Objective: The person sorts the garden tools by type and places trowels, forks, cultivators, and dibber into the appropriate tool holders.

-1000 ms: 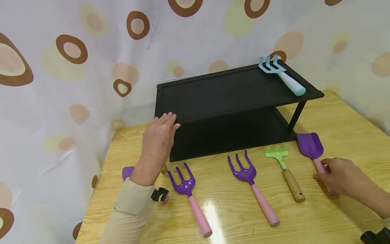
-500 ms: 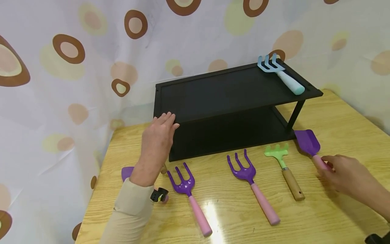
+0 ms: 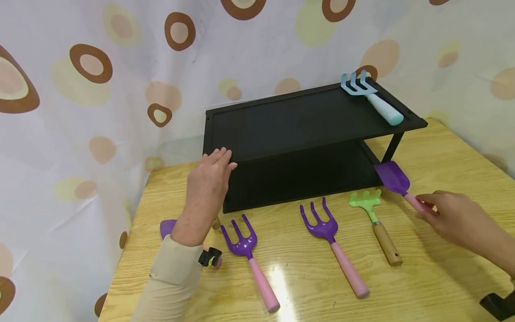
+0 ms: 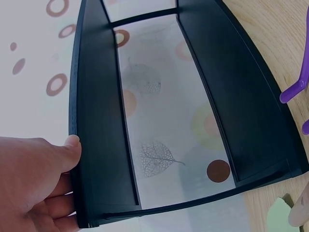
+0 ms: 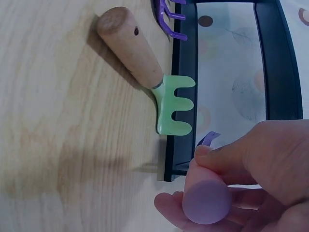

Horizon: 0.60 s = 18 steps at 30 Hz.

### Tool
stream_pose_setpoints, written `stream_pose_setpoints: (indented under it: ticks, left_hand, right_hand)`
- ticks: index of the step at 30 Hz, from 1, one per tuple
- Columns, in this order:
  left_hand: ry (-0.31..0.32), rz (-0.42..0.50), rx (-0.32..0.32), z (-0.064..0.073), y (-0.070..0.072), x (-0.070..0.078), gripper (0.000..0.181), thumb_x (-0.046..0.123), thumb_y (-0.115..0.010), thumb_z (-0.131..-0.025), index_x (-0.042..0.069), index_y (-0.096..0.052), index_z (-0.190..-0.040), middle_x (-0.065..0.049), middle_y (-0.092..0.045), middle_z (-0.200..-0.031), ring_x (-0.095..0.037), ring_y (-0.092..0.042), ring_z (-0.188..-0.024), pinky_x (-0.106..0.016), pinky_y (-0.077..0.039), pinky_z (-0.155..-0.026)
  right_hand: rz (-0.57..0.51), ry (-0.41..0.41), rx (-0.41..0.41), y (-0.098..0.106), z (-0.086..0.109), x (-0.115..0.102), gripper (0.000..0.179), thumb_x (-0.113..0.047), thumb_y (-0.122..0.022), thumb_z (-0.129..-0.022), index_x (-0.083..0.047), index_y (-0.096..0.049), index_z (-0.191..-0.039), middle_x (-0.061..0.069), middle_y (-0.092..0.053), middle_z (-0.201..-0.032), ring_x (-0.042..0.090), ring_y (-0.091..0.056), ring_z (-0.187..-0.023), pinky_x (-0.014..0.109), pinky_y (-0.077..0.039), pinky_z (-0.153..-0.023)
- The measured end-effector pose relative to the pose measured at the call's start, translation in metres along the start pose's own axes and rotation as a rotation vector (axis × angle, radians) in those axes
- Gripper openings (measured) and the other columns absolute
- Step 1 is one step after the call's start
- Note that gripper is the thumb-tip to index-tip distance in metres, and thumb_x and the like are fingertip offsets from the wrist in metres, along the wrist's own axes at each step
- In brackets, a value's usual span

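Observation:
My left hand (image 3: pixel 209 185) holds the front left corner of the upper board of a black two-tier shelf (image 3: pixel 281 120). In the left wrist view the thumb lies at the board's edge, with the fingers behind it. My right hand (image 3: pixel 462 219) grips the pink handle of a hand trowel (image 3: pixel 393 178), its purple blade raised beside the shelf's front right corner. In the right wrist view, the thumb and fingers wrap the trowel's handle (image 5: pixel 207 200). A light blue hand rake (image 3: pixel 372 98) lies on the upper board's right end.
Before the shelf on the wooden table (image 3: pixel 306 286) lie a green rake with a wooden handle (image 3: pixel 376 228), a purple fork (image 3: pixel 334 246) and another purple fork (image 3: pixel 251 264). A purple blade (image 3: pixel 166 228) and a wooden handle end (image 3: pixel 216 222) are partly hidden by the left arm.
My right hand has lifted the trowel off the table and moved it forward and left toward the shelf. The left hand has stayed on the shelf corner.

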<state>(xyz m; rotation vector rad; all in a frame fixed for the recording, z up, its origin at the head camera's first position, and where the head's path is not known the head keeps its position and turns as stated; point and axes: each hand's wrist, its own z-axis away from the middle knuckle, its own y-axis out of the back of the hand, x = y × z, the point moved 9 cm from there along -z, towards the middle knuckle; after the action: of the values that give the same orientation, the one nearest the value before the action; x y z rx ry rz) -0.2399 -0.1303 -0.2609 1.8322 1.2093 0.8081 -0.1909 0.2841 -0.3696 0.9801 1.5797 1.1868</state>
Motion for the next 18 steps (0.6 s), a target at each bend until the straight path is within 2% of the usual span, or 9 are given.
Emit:
stream_pose_setpoints:
  ticks: [8, 18]
  left_hand:
    - [0.006, 0.000, -0.006, 0.000, 0.001, -0.001, 0.038, 0.026, -0.055, -0.101, 0.006, -0.062, -0.133, -0.013, -0.062, -0.136, -0.027, -0.059, -0.128, -0.043, -0.044, -0.109]
    - [0.002, 0.000, 0.003, 0.001, 0.001, 0.000, 0.038, 0.024, -0.056, -0.100, 0.006, -0.062, -0.133, -0.013, -0.063, -0.135, -0.027, -0.059, -0.128, -0.043, -0.044, -0.109]
  right_hand:
    - [0.025, 0.010, -0.032, 0.001, -0.017, -0.003, 0.033, -0.004, -0.074, -0.082, 0.018, -0.066, -0.105, 0.013, -0.068, -0.075, 0.014, -0.043, -0.056, 0.025, -0.032, -0.050]
    - [-0.014, 0.049, -0.004, 0.001, -0.039, -0.007, 0.029, -0.005, -0.073, -0.083, 0.016, -0.068, -0.103, 0.020, -0.071, -0.080, 0.014, -0.043, -0.055, 0.024, -0.031, -0.049]
